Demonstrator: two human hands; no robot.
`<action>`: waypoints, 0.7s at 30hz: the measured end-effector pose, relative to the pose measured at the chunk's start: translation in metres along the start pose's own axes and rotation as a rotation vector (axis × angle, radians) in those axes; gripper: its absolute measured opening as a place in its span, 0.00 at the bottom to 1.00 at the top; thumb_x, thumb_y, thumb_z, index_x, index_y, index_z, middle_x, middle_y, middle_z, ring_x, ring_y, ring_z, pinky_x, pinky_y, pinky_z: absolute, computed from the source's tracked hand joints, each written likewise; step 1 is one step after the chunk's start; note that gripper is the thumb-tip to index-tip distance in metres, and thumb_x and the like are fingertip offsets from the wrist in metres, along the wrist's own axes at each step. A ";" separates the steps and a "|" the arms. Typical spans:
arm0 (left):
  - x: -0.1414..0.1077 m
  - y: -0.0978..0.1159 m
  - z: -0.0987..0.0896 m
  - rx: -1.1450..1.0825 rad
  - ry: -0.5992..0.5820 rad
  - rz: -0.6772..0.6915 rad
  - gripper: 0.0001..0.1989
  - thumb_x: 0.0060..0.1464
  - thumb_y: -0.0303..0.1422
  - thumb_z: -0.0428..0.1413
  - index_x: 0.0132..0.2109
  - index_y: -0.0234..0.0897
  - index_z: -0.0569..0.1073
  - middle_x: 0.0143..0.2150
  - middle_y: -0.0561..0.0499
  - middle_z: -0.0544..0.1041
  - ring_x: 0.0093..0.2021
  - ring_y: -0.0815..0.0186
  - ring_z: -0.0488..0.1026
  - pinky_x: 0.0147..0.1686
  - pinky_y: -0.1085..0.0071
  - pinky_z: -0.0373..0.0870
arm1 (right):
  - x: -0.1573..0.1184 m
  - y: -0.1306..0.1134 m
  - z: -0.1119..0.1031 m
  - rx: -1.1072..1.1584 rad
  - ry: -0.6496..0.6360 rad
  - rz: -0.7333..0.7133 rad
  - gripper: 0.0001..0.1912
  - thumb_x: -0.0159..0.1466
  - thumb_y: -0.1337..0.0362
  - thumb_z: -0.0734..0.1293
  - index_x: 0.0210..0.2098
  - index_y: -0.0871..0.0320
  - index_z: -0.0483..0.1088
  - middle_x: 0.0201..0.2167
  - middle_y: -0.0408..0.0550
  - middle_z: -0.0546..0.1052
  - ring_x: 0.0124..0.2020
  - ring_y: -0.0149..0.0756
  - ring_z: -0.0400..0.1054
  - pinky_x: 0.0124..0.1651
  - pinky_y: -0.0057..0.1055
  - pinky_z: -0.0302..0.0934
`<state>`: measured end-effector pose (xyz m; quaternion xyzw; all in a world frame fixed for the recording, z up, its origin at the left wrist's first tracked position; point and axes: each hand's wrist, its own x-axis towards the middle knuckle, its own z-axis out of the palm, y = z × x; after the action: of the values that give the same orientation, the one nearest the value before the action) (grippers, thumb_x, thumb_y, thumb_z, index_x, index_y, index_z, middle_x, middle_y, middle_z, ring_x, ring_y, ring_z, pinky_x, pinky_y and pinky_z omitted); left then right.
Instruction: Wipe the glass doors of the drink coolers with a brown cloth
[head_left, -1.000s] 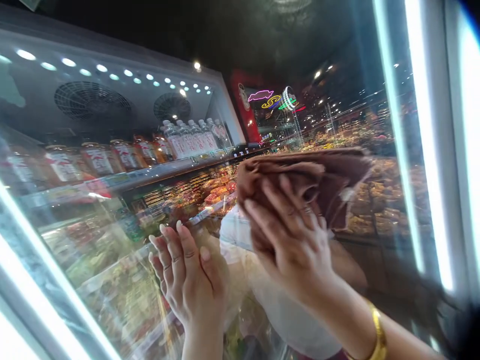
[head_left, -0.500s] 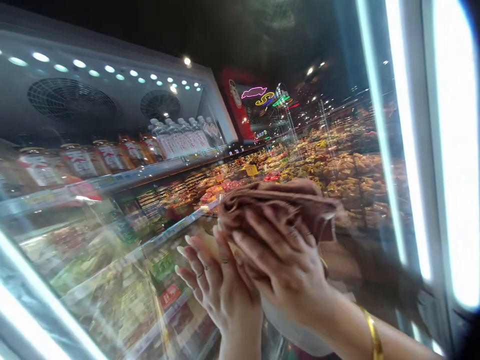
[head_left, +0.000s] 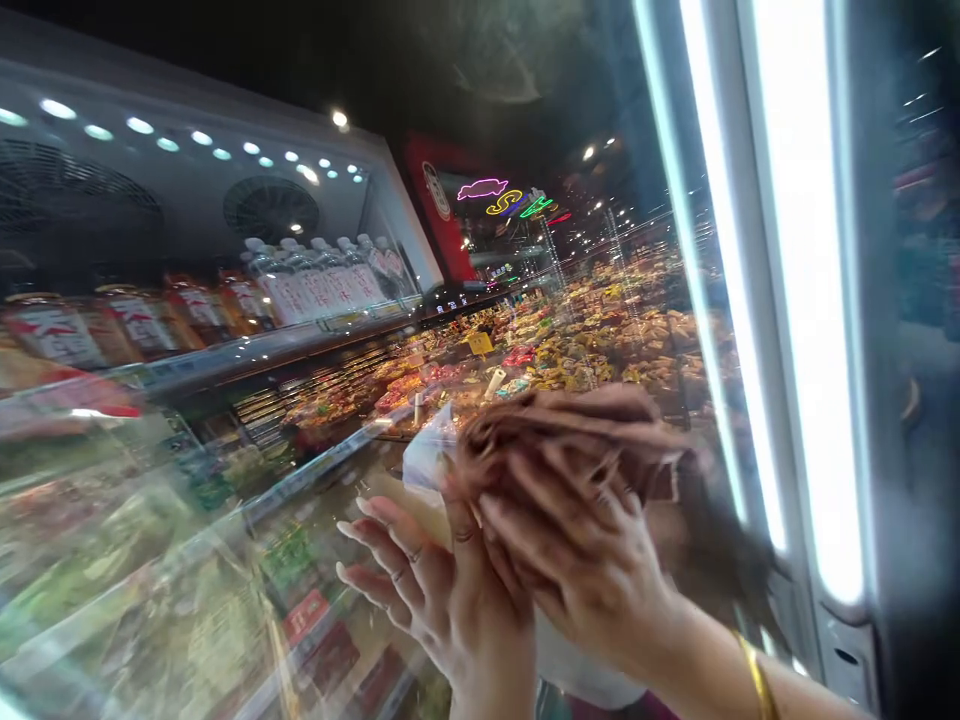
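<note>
A crumpled brown cloth (head_left: 577,425) is under the fingers of my right hand (head_left: 585,540), which bears on it against a glass pane. A gold bangle (head_left: 756,675) circles that wrist. Beside it on the left is my left hand (head_left: 442,580), its fingers stretched out and spread, with nothing held. Its thumb side is close to the cloth's lower left edge; whether they touch I cannot tell. Motion blurs the cloth and the right fingers a little.
Upright light strips (head_left: 802,300) run along the frame on the right. Behind the glass are shelves with clear bottles (head_left: 322,280), amber bottles (head_left: 139,320) and packaged goods (head_left: 187,610). Heaped colourful goods (head_left: 600,340) and neon shapes (head_left: 510,203) show further off, some perhaps reflected.
The view has turned right, so bottles and light strips sit further left. My right hand and the cloth have slid to the right across the glass, with my left hand keeping alongside.
</note>
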<state>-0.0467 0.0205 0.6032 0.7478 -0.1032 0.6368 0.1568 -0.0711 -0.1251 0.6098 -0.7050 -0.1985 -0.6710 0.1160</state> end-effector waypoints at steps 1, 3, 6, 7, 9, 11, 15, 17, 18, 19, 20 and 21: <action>-0.002 0.001 0.001 -0.008 -0.006 0.017 0.40 0.66 0.32 0.52 0.77 0.59 0.43 0.81 0.55 0.31 0.80 0.45 0.33 0.76 0.33 0.29 | -0.005 -0.002 0.001 0.036 -0.014 -0.051 0.26 0.68 0.64 0.68 0.65 0.47 0.70 0.69 0.43 0.69 0.72 0.47 0.60 0.76 0.53 0.52; -0.005 0.003 0.003 -0.011 -0.018 0.051 0.40 0.66 0.32 0.52 0.77 0.59 0.44 0.81 0.54 0.33 0.80 0.45 0.35 0.76 0.34 0.29 | -0.023 0.008 -0.003 0.073 -0.008 -0.089 0.25 0.66 0.66 0.69 0.62 0.46 0.73 0.67 0.41 0.72 0.71 0.47 0.62 0.77 0.54 0.51; -0.006 0.010 0.004 0.005 -0.027 0.092 0.41 0.66 0.32 0.53 0.77 0.57 0.43 0.81 0.53 0.32 0.80 0.45 0.35 0.75 0.33 0.27 | -0.048 0.042 -0.017 -0.001 0.030 -0.050 0.28 0.64 0.67 0.71 0.63 0.45 0.71 0.70 0.42 0.67 0.73 0.46 0.58 0.77 0.50 0.50; -0.005 0.013 0.005 0.011 -0.025 0.103 0.41 0.66 0.32 0.53 0.78 0.56 0.42 0.81 0.53 0.32 0.80 0.44 0.35 0.74 0.32 0.26 | -0.049 0.051 -0.021 -0.037 0.036 -0.022 0.30 0.64 0.67 0.71 0.65 0.47 0.69 0.72 0.44 0.64 0.75 0.47 0.55 0.77 0.49 0.50; -0.004 0.020 0.006 0.009 -0.026 0.107 0.41 0.66 0.32 0.53 0.78 0.54 0.41 0.81 0.53 0.31 0.80 0.44 0.33 0.74 0.31 0.25 | -0.039 0.059 -0.025 -0.080 0.055 0.059 0.32 0.65 0.65 0.71 0.68 0.50 0.66 0.75 0.49 0.59 0.77 0.53 0.49 0.76 0.55 0.49; -0.004 0.027 0.008 -0.012 -0.044 0.088 0.41 0.66 0.33 0.52 0.78 0.55 0.41 0.81 0.54 0.31 0.80 0.45 0.31 0.74 0.31 0.23 | -0.023 0.051 -0.022 -0.093 0.066 0.122 0.33 0.65 0.63 0.71 0.69 0.50 0.65 0.75 0.50 0.58 0.77 0.57 0.47 0.75 0.60 0.50; -0.011 0.032 0.008 -0.064 -0.075 0.107 0.40 0.67 0.33 0.51 0.77 0.56 0.41 0.80 0.59 0.32 0.80 0.50 0.29 0.76 0.37 0.21 | -0.031 0.028 -0.013 -0.030 -0.014 -0.012 0.28 0.67 0.64 0.69 0.66 0.46 0.69 0.72 0.43 0.65 0.75 0.46 0.55 0.76 0.50 0.53; -0.016 0.033 0.009 -0.055 -0.074 0.142 0.40 0.66 0.31 0.51 0.78 0.54 0.42 0.80 0.57 0.34 0.80 0.52 0.30 0.77 0.41 0.23 | -0.058 0.036 -0.015 0.022 -0.019 -0.101 0.27 0.66 0.65 0.69 0.64 0.45 0.71 0.72 0.40 0.65 0.72 0.44 0.61 0.75 0.47 0.55; -0.018 0.033 0.009 -0.043 -0.072 0.167 0.40 0.66 0.31 0.52 0.78 0.52 0.42 0.80 0.56 0.35 0.80 0.54 0.31 0.77 0.44 0.24 | -0.072 0.045 -0.018 0.027 -0.009 -0.122 0.28 0.65 0.67 0.69 0.64 0.44 0.71 0.73 0.39 0.62 0.71 0.45 0.61 0.76 0.47 0.55; -0.020 0.034 0.009 -0.032 -0.071 0.195 0.41 0.65 0.31 0.53 0.78 0.50 0.43 0.81 0.54 0.35 0.80 0.55 0.31 0.78 0.46 0.25 | -0.083 0.056 -0.023 0.003 -0.005 -0.129 0.30 0.65 0.68 0.69 0.66 0.45 0.69 0.74 0.39 0.59 0.72 0.44 0.60 0.77 0.46 0.53; -0.021 0.036 0.010 -0.022 -0.062 0.225 0.41 0.65 0.32 0.54 0.78 0.49 0.45 0.81 0.53 0.36 0.80 0.55 0.32 0.78 0.47 0.26 | -0.089 0.068 -0.028 -0.024 0.001 -0.116 0.34 0.64 0.69 0.70 0.68 0.46 0.66 0.76 0.39 0.57 0.74 0.44 0.57 0.78 0.46 0.50; -0.022 0.038 0.011 -0.016 -0.047 0.249 0.40 0.65 0.32 0.55 0.78 0.47 0.46 0.81 0.52 0.36 0.80 0.55 0.32 0.78 0.48 0.27 | -0.090 0.078 -0.032 -0.050 0.016 -0.080 0.37 0.64 0.69 0.70 0.70 0.48 0.62 0.76 0.41 0.55 0.75 0.45 0.53 0.78 0.47 0.48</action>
<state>-0.0542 -0.0197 0.5838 0.7429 -0.2039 0.6326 0.0801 -0.0678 -0.2198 0.5304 -0.6938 -0.2090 -0.6854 0.0730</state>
